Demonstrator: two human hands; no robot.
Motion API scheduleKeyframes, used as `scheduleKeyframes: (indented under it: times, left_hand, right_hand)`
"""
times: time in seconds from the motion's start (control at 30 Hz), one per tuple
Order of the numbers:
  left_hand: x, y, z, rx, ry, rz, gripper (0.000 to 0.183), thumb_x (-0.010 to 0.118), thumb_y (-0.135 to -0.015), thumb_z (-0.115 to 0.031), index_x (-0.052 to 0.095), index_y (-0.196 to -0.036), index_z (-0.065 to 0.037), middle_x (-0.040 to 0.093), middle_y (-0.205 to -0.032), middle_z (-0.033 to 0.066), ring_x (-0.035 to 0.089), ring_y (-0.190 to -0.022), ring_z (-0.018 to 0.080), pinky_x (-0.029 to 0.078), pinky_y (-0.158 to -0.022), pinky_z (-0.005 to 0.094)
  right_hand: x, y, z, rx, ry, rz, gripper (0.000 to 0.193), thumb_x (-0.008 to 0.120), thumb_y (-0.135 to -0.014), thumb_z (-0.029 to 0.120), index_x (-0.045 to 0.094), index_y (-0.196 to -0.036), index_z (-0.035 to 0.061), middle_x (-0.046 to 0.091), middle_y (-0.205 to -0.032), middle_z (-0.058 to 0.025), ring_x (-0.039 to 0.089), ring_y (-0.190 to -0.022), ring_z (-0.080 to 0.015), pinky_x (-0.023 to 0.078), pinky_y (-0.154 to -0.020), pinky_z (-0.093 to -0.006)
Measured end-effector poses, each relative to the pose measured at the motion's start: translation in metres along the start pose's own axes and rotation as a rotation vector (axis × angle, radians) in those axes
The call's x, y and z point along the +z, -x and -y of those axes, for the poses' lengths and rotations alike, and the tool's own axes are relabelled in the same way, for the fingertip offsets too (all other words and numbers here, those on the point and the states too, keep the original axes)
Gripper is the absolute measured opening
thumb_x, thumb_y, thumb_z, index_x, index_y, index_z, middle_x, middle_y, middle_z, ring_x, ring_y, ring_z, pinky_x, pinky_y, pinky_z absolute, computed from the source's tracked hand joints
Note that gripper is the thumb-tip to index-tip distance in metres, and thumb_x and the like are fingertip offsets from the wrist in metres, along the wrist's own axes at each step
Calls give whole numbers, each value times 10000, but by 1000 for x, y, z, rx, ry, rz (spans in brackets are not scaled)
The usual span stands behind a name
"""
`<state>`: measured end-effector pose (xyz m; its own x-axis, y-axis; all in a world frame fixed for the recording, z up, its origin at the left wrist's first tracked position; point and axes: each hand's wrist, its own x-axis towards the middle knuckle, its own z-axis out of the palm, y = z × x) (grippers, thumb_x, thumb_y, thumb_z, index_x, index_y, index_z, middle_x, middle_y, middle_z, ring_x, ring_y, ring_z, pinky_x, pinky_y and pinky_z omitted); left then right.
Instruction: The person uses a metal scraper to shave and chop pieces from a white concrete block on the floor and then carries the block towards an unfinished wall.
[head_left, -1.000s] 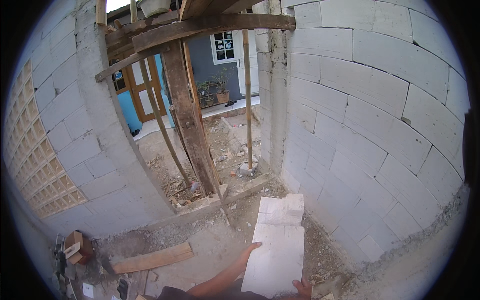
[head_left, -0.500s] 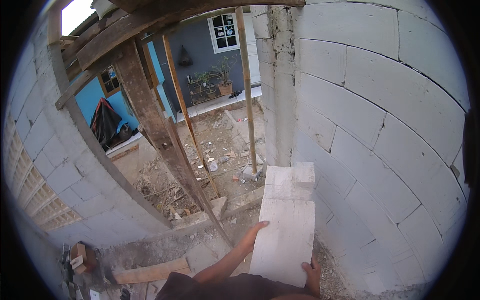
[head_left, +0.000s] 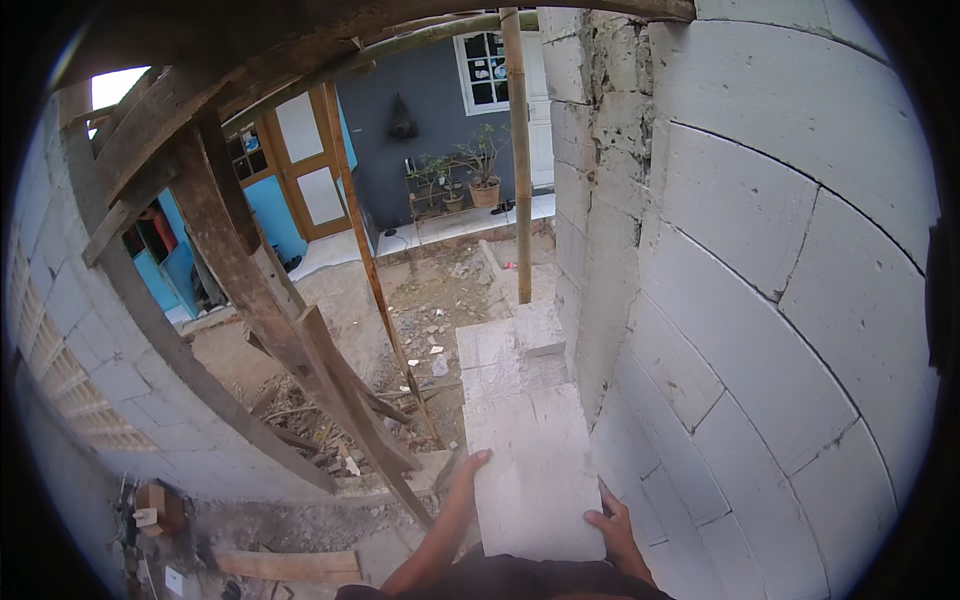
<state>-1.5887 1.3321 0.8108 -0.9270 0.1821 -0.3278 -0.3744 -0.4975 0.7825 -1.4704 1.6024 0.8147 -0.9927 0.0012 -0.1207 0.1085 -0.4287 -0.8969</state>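
Note:
A long white aerated concrete block point(head_left: 535, 470) is held up in front of my body, its far part pointing toward the doorway opening. My left hand point(head_left: 466, 480) grips its left edge, thumb on the upper face. On the opposite edge, near the block's close end, my right hand point(head_left: 615, 525) has its thumb on the face as well. The far part is stepped and notched point(head_left: 540, 335); I cannot tell whether it is the same piece or another block. Fingers under the block are hidden.
A white block wall point(head_left: 740, 280) rises close on my right. Slanted timber props point(head_left: 270, 290) and a bamboo pole point(head_left: 518, 150) stand ahead. Rubble covers the ground beyond a low concrete sill point(head_left: 390, 482). A plank point(head_left: 290, 566) and a cardboard box point(head_left: 160, 508) lie at lower left.
The block has shifted left in view with both hands still on it. My view has turned, so the house's brown door now shows and the right wall takes up more room.

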Motion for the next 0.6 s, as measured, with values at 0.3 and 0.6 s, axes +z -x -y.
scheduleKeyframes:
  times: [0.3, 0.6]
  left_hand:
    - [33, -128, -106, 230, -38, -25, 758, 657, -840, -451, 521, -1378, 65, 676, -1172, 188, 700, -994, 304, 572, -883, 418]
    - [99, -245, -225, 478, -83, 103, 794, 722, -794, -360, 465, -1431, 40, 633, -1222, 161, 648, -1076, 250, 545, -910, 376]
  right_hand:
    - [40, -165, 50, -275, 19, 66, 917, 817, -755, 81, 366, -1514, -171, 510, -1501, -258, 491, -1404, -293, 323, -1205, -388]
    - [54, -322, 134, -466, 34, 150, 981, 856, -756, 212, 359, -1484, -217, 526, -1473, -283, 510, -1382, -315, 339, -1192, -407]
